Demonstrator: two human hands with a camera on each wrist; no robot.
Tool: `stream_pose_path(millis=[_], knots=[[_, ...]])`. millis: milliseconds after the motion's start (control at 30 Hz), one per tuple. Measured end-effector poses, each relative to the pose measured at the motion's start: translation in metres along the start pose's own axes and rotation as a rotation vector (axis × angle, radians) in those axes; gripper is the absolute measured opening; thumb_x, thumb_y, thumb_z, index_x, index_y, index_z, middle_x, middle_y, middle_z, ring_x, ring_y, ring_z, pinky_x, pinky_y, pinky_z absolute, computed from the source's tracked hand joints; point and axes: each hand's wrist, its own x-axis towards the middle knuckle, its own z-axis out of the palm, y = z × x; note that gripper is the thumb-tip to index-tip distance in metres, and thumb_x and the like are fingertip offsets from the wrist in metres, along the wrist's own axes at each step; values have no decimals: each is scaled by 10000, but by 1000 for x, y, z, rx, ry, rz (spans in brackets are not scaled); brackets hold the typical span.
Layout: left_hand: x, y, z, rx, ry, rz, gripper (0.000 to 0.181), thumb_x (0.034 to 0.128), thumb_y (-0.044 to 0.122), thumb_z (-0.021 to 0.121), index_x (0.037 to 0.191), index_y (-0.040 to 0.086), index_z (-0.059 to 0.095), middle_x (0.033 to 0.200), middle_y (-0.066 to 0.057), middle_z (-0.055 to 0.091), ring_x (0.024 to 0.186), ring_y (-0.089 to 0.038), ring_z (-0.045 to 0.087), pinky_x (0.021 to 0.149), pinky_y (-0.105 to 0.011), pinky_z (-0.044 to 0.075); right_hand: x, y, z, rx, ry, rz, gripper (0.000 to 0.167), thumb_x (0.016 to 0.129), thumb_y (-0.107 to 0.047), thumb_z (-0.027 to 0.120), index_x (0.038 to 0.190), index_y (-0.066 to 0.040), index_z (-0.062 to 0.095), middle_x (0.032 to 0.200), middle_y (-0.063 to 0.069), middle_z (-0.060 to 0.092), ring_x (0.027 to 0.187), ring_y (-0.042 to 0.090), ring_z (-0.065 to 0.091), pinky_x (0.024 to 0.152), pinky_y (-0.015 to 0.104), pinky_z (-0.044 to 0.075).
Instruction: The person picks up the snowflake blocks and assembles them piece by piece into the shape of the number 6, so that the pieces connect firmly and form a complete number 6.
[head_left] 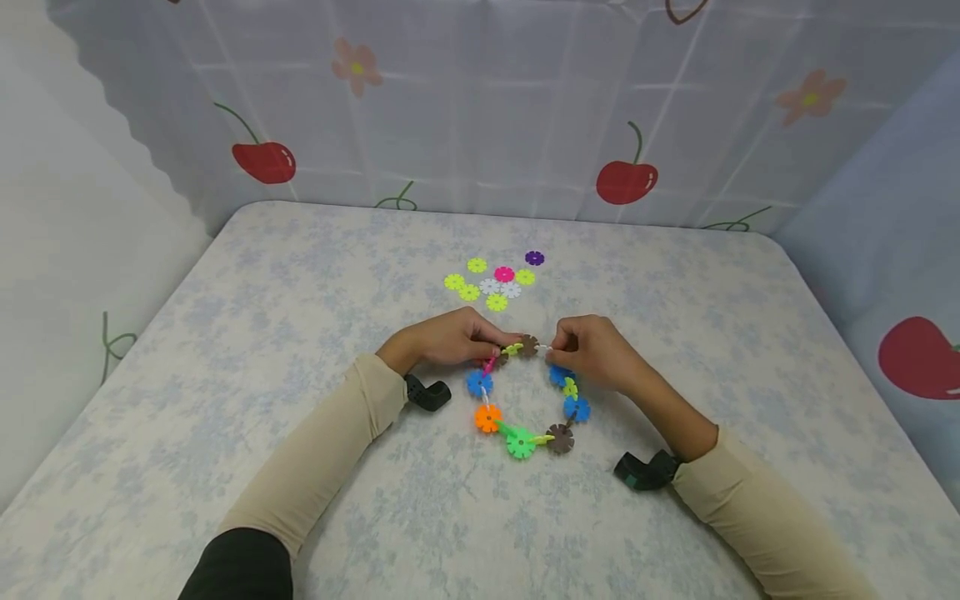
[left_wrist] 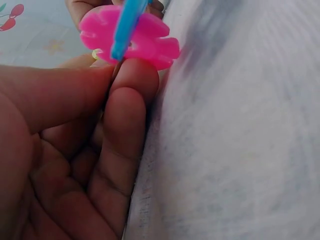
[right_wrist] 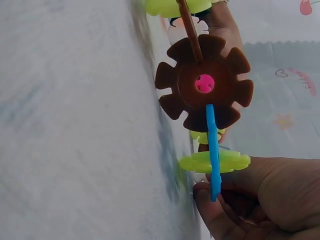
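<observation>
Left hand's [head_left: 461,336] grip is pinched on a brown edge-on disc [head_left: 502,359], with the pink disc [left_wrist: 97,30] right beside it. The right hand's [head_left: 600,354] looks pinched on the white notched disc [head_left: 543,348], fingertips partly hidden. Whether that slot's fully seated can't be told. Imo slots should be lined up crosswise, then pushed in straight, no twisting, without the blue disc [head_left: 559,377] being tugged. The linked ring [head_left: 521,443] is spread on the surface [head_left: 337,275], nearside; loose discs [head_left: 490,286] can be ignored beyond.
</observation>
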Motion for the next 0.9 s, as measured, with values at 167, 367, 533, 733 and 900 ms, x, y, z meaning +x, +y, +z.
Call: stream_pose_path(millis=[167, 367, 533, 733, 900], knots=[[0, 1, 0, -3, -6, 3, 359, 1018, 18, 589, 1368, 91, 621, 1461, -40, 518, 844, -81, 565, 773, -256, 430, 1, -3, 1, 7, -2, -14, 179, 895, -16, 763, 766, -94, 668, 701, -27, 632, 602, 158, 505, 550, 310, 420], [0, 2, 1, -3, -12, 10, 357, 1018, 13, 589, 1368, 76, 617, 1464, -64, 509, 956, -99, 635, 766, -248, 443, 1, -7, 0, 11, -24, 11, 180, 904, -1, 749, 777, -91, 657, 710, -14, 640, 613, 163, 527, 567, 323, 442], [-2, 0, 0, 41, -16, 11, 354, 1033, 49, 578, 1381, 87, 633, 1368, -20, 625, 1071, -81, 590, 841, -258, 446, -1, -4, -5, 13, -97, 44, 89, 945, -90, 734, 914, -97, 651, 864, 5, 676, 769, 178, 622, 674, 347, 513], [-2, 0, -1, 67, -15, 25, 347, 1035, 77, 578, 1377, 79, 637, 1254, 5, 664, 846, -157, 532, 773, -290, 438, -12, -1, -31, 126, -317, 189, 207, 1031, -234, 624, 1150, -65, 618, 956, 88, 641, 819, 249, 590, 699, 372, 501], [-3, 0, -2, 75, -3, 26, 352, 1028, 64, 577, 1373, 92, 640, 1102, 4, 671, 783, -147, 471, 745, -289, 405, -15, 5, -37, 319, -446, 207, 189, 1032, -150, 611, 1128, 13, 608, 910, 139, 643, 779, 271, 575, 677, 363, 503]])
